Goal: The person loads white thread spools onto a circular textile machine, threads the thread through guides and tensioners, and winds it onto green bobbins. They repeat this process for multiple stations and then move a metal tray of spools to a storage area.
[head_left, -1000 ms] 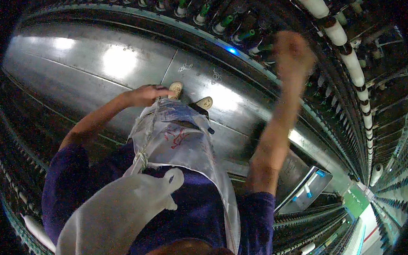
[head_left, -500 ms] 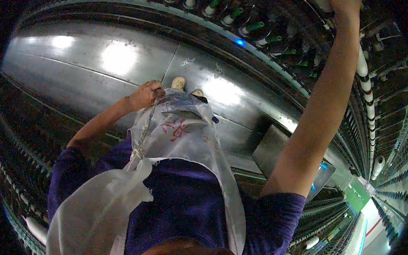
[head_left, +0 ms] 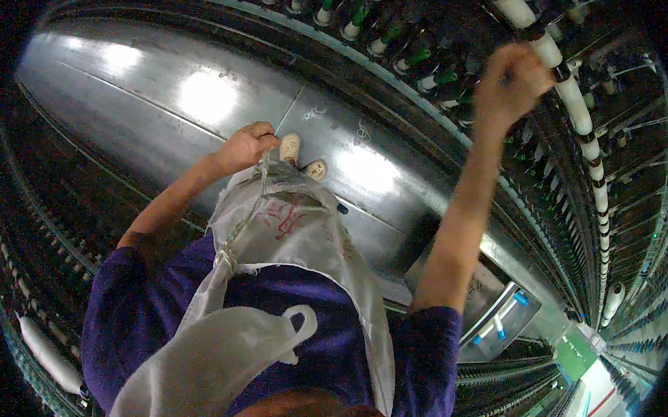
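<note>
My left hand (head_left: 249, 146) is closed in front of my waist, gripping the edge of the white apron (head_left: 305, 240), where a twisted strap runs up to a knot. Red marks show on the apron's cloth. Out to the right, my right hand (head_left: 515, 82) is raised beside a row of white rollers (head_left: 576, 107) on the machine. Motion smears its fingers, so whether they hold anything is not visible. Below that hand stand several bobbins with green tops (head_left: 358, 22) in a curved row.
A grey metal floor (head_left: 155, 104) with bits of white thread (head_left: 315, 113) runs between the machines. A box-like tray (head_left: 502, 324) with blue-ended tubes stands at the lower right. Another machine with a white roll (head_left: 47, 352) lines the left side.
My right hand has come down and inward from the white cone-like piece at the upper right. My left hand keeps its grip on the apron, and the view has shifted a little.
</note>
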Available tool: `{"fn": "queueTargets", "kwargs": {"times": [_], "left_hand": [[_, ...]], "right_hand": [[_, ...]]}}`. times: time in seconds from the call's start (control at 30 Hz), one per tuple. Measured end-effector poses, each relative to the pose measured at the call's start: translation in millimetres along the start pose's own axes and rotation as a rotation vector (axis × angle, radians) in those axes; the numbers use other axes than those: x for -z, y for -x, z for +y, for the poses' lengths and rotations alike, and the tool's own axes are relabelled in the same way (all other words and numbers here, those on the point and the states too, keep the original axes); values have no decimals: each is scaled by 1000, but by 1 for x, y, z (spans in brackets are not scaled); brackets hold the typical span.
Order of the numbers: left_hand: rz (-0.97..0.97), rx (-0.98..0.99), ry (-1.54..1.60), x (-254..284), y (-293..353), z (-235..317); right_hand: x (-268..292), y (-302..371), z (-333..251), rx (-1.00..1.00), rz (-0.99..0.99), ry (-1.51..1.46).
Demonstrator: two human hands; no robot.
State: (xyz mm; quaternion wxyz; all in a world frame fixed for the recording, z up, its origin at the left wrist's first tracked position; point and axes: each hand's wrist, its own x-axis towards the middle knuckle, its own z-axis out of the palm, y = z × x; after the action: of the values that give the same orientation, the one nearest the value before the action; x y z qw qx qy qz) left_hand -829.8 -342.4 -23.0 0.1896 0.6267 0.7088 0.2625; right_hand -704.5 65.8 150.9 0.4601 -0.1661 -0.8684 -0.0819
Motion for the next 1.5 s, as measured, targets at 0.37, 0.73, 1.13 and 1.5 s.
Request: {"fn": "queueTargets", "kwargs": {"times": [0.37,0.73,1.13,1.5], "left_hand": [[136,-311,-26,49,-111,46],[904,-443,-182,267,-183,-21],[976,-603,-195,326,-256,-44],[963,-619,-152,327,-255,-48]], "right_hand": [[-14,141,-165,-549,-1090,-667],[8,-63,-161,-717,-196,-753],[-66,-195,-174,-201,-162,-201],[-90,-203,-172,-198,-139,-205]]}}
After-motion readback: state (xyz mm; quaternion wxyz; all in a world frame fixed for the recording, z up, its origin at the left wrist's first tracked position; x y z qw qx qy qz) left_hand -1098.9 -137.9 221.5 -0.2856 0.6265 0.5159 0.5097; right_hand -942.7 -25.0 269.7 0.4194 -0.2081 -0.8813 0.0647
